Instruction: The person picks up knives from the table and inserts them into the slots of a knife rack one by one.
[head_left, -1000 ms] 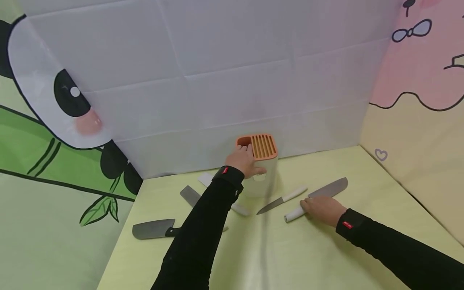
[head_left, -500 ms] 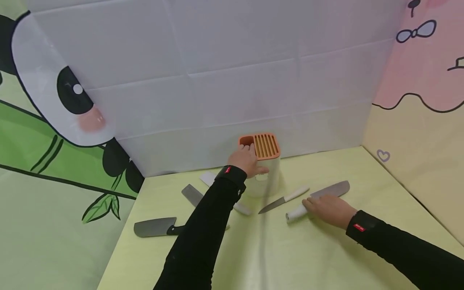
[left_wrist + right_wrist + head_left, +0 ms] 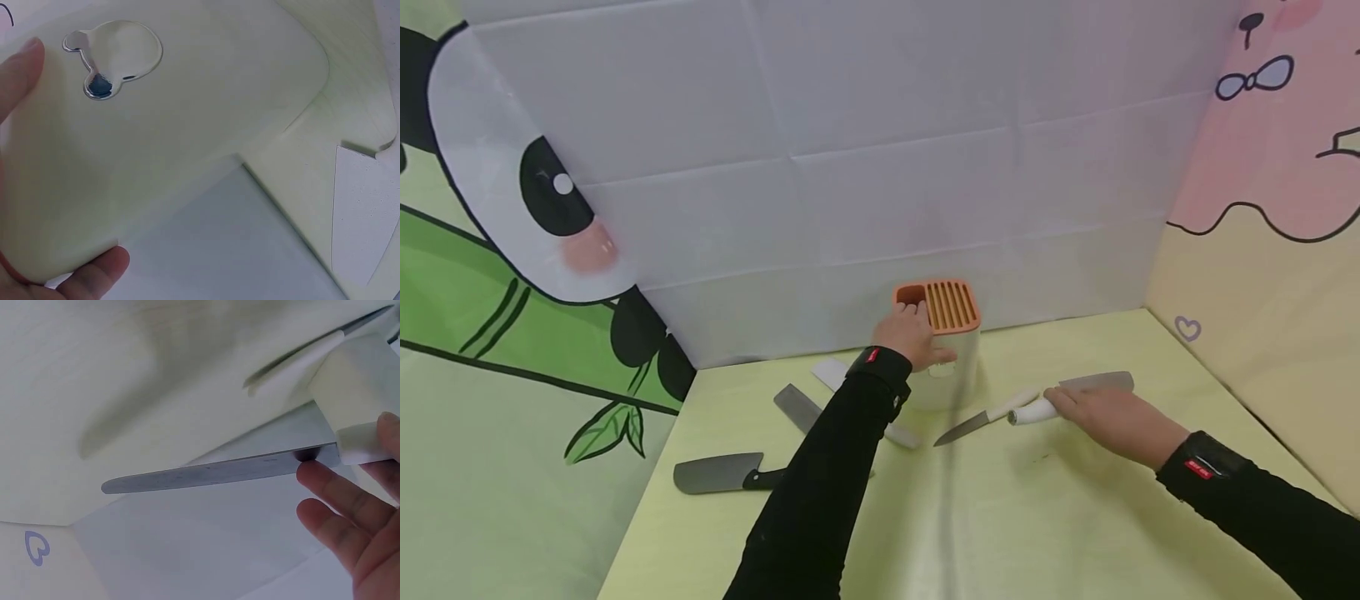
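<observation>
Knife block (image 3: 946, 379): smooth cream body, slotted orange top, near tabletop's (image 3: 1015, 533) back edge. Left hand (image 3: 907, 335) clamped on its rim, thumb across front. Right hand (image 3: 1108, 419) clamped on white handle of broad metal knife (image 3: 1097, 381), toward right edge. Black left sleeve (image 3: 816, 492) hides parts of 3 knives (image 3: 718, 473) nearer left edge.

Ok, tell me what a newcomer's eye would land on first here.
Probably the orange-topped knife block near the back wall, held by the left grip. Next, the white-handled knife in the right grip, above the right side of the table. Then the big cartoon eye at upper left.
</observation>
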Demonstrator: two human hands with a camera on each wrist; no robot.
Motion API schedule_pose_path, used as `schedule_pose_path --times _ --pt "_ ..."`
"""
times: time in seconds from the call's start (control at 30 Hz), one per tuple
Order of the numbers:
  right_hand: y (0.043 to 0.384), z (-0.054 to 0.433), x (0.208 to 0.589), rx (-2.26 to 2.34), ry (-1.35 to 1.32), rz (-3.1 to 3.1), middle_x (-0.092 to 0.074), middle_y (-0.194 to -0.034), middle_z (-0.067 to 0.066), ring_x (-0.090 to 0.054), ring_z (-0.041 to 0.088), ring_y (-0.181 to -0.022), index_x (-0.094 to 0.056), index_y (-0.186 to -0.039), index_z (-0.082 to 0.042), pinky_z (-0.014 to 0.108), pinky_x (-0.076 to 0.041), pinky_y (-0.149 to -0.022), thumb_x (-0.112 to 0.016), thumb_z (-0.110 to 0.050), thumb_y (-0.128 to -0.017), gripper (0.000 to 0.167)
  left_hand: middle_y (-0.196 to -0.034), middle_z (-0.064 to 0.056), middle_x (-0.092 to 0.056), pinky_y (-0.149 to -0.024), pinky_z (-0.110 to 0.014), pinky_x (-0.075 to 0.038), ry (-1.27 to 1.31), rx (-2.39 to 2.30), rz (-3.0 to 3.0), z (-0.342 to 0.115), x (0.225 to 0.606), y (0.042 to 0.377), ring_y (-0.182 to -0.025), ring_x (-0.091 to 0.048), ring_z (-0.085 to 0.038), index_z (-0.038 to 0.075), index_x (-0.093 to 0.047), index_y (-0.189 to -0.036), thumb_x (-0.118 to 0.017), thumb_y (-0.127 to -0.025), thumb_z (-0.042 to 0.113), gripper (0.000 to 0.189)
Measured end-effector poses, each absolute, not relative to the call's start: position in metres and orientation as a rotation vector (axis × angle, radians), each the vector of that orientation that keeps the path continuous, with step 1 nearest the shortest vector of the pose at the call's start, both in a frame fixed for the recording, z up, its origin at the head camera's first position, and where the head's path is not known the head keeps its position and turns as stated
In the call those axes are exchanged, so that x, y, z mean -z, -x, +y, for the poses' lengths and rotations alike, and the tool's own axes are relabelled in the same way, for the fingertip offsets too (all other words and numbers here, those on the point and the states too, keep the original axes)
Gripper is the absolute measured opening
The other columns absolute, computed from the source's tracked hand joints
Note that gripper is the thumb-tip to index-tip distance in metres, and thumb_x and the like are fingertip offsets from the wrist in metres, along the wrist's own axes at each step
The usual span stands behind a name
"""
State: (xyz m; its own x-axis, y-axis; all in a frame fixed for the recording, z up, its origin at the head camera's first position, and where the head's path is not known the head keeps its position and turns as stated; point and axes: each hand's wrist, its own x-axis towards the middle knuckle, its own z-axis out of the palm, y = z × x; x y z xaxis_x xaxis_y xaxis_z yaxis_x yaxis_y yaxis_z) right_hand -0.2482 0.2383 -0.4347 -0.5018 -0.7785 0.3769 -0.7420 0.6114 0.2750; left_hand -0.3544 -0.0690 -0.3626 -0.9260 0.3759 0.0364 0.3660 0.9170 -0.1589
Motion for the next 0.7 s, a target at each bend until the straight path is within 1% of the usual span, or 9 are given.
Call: schedule_pose_path --times 0.07,0.13,0.17,0.2,0.23,0.27,0.37,0.57,0.7 --pt "0.249 0.241 0.426 0.055 -1.208 -2.334 -0.058 -0.091 0.003 -0.050 0.012 -0.069 -0.055 -0.111 0.000 0.026 -0.046 -0.056 -0.070 0.004 -0.080 0.035 -0.145 -0.013 -0.043 -0.109 -0.035 -0.034 0.588 -0.236 -3.010 -0.069 0.364 0.354 -0.133 -0.039 -0.026 0.001 -0.027 -0.150 -0.050 -0.080 0.076 0.106" --pt "0.250 0.242 0.416 0.012 -1.198 -2.297 -0.057 -0.092 0.002 -0.051 0.014 -0.074 -0.055 -0.110 0.000 0.030 -0.049 -0.061 -0.057 -0.008 -0.096 0.017 -0.146 -0.013 -0.043 -0.109 -0.035 -0.033 0.590 -0.240 -3.010 -0.069 0.364 0.355 -0.134 -0.039 -0.026 0.000 -0.027 -0.150 -0.050 -0.080 0.077 0.106" --pt "0.250 0.243 0.411 0.000 -1.188 -2.280 -0.057 -0.094 0.003 -0.053 0.016 -0.075 -0.055 -0.111 0.000 0.032 -0.050 -0.062 -0.048 -0.016 -0.102 0.020 -0.146 -0.013 -0.043 -0.109 -0.036 -0.033 0.589 -0.238 -3.011 -0.069 0.364 0.355 -0.134 -0.038 -0.026 0.001 -0.027 -0.150 -0.050 -0.080 0.077 0.106" --pt "0.250 0.243 0.405 -0.011 -1.173 -2.272 -0.057 -0.095 0.003 -0.054 0.016 -0.077 -0.054 -0.112 0.001 0.033 -0.051 -0.064 -0.037 -0.023 -0.106 0.030 -0.146 -0.013 -0.042 -0.110 -0.036 -0.033 0.588 -0.235 -3.013 -0.069 0.364 0.355 -0.135 -0.038 -0.026 0.001 -0.026 -0.150 -0.050 -0.080 0.077 0.106" --pt "0.250 0.244 0.399 -0.021 -1.160 -2.268 -0.056 -0.096 0.002 -0.055 0.017 -0.079 -0.054 -0.113 0.001 0.034 -0.052 -0.066 -0.026 -0.030 -0.107 0.042 -0.147 -0.013 -0.042 -0.110 -0.036 -0.033 0.586 -0.229 -3.016 -0.069 0.364 0.354 -0.135 -0.037 -0.026 0.001 -0.026 -0.150 -0.050 -0.080 0.076 0.106" --pt "0.251 0.244 0.393 -0.031 -1.143 -2.266 -0.057 -0.098 0.002 -0.057 0.017 -0.082 -0.054 -0.114 0.001 0.035 -0.053 -0.067 -0.021 -0.036 -0.107 0.049 -0.147 -0.013 -0.041 -0.109 -0.036 -0.033 0.582 -0.222 -3.021 -0.069 0.364 0.354 -0.135 -0.037 -0.026 0.001 -0.026 -0.151 -0.050 -0.080 0.076 0.106" --pt "0.251 0.245 0.375 -0.058 -1.101 -2.279 -0.057 -0.103 0.002 -0.059 0.015 -0.086 -0.052 -0.116 -0.001 0.034 -0.055 -0.068 -0.021 -0.041 -0.106 0.052 -0.147 -0.013 -0.041 -0.109 -0.036 -0.034 0.578 -0.211 -3.034 -0.069 0.365 0.354 -0.135 -0.037 -0.026 0.002 -0.025 -0.151 -0.051 -0.080 0.076 0.106" --pt "0.253 0.242 0.339 -0.151 -1.006 -2.289 -0.059 -0.091 -0.002 -0.049 0.007 -0.066 -0.052 -0.117 -0.006 0.027 -0.045 -0.054 -0.027 -0.047 -0.104 0.049 -0.146 -0.013 -0.041 -0.108 -0.036 -0.035 0.575 -0.195 -3.036 -0.069 0.366 0.355 -0.133 -0.038 -0.027 0.002 -0.025 -0.151 -0.051 -0.080 0.076 0.106" --pt "0.253 0.237 0.317 -0.231 -0.910 -2.295 -0.061 -0.089 -0.001 -0.049 0.009 -0.062 -0.052 -0.120 -0.009 0.028 -0.042 -0.052 -0.045 -0.038 -0.102 0.035 -0.145 -0.014 -0.043 -0.106 -0.036 -0.037 0.569 -0.176 -3.024 -0.070 0.365 0.355 -0.132 -0.040 -0.027 0.001 -0.026 -0.150 -0.052 -0.080 0.075 0.106"
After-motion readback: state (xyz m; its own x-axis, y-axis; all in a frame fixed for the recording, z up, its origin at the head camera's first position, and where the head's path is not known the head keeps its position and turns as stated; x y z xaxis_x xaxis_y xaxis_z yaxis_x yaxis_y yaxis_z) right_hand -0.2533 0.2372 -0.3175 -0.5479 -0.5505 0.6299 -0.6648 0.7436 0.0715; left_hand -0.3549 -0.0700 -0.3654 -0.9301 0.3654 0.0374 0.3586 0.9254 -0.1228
